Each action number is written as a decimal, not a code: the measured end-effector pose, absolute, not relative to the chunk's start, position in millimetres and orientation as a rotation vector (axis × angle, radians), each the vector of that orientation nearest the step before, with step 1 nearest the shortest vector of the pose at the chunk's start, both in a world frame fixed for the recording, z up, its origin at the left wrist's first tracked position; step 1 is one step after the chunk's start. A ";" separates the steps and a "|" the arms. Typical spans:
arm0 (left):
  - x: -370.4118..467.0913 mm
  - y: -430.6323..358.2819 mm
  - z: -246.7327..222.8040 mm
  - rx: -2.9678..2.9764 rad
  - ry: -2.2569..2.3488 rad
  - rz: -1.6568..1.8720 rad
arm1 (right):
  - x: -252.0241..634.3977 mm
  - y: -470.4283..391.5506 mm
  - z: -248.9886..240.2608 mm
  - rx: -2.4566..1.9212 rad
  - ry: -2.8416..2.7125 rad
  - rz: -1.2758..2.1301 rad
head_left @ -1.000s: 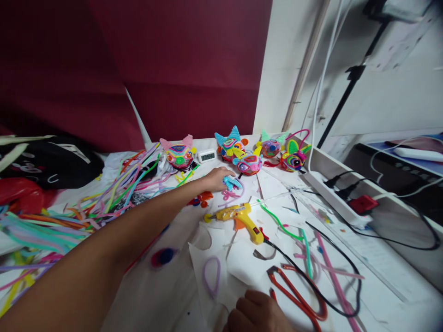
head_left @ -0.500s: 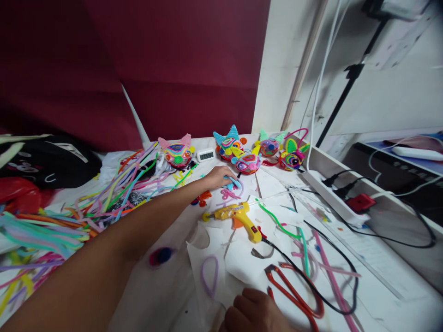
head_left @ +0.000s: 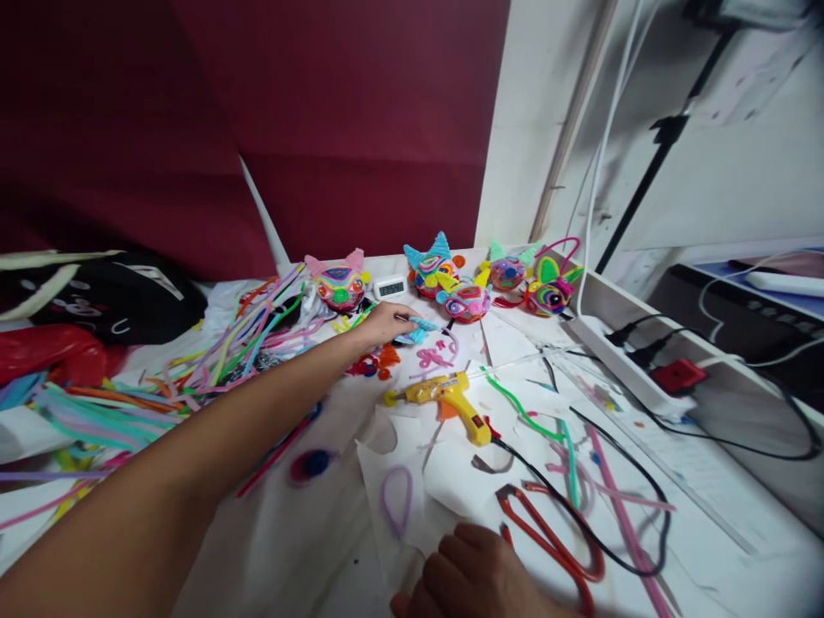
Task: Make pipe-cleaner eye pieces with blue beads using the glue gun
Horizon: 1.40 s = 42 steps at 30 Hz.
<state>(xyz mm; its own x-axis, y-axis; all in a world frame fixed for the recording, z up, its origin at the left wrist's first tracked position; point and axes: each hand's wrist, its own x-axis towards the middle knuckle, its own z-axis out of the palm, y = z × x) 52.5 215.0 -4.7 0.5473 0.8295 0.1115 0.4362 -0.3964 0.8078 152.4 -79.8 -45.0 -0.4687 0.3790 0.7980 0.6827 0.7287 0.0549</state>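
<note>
In the head view, the left hand (head_left: 390, 324) was mostly closed, with its fingertips pinching a blue fuzzy piece (head_left: 420, 330) low over the table (head_left: 270, 549). That piece was near the pink loops (head_left: 433, 354), below the white clock (head_left: 390, 287) and the decorated figure (head_left: 464, 302) with yellow ears. The right hand (head_left: 480, 571) was curled at the near edge of the view, beside the orange-handled tool (head_left: 547, 536); whether it held anything could not be told. The glue gun (head_left: 454, 395) lay between the hands, held by neither. The step seemed to be handling the blue piece, and moving it called for a light pinch that would not crush it.
</note>
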 end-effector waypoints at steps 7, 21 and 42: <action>36.5 195.6 -5.3 2.019 1.060 0.582 | 152.6 -83.9 -37.1 -0.802 -2.102 -0.435; 14.5 169.7 24.8 2.205 1.086 0.622 | 152.4 -93.0 -38.2 -0.805 -2.198 -0.351; -50.3 -20.5 -29.4 2.610 0.628 1.245 | 156.9 -100.4 -20.0 -0.750 -2.351 -0.240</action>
<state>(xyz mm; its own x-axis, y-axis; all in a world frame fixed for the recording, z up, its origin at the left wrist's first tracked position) -50.3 -20.5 -29.4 0.5598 0.4473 0.6975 0.2947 -0.8942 0.3369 156.9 -100.4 -20.0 -0.6253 0.4535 0.6351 0.5723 0.8197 -0.0219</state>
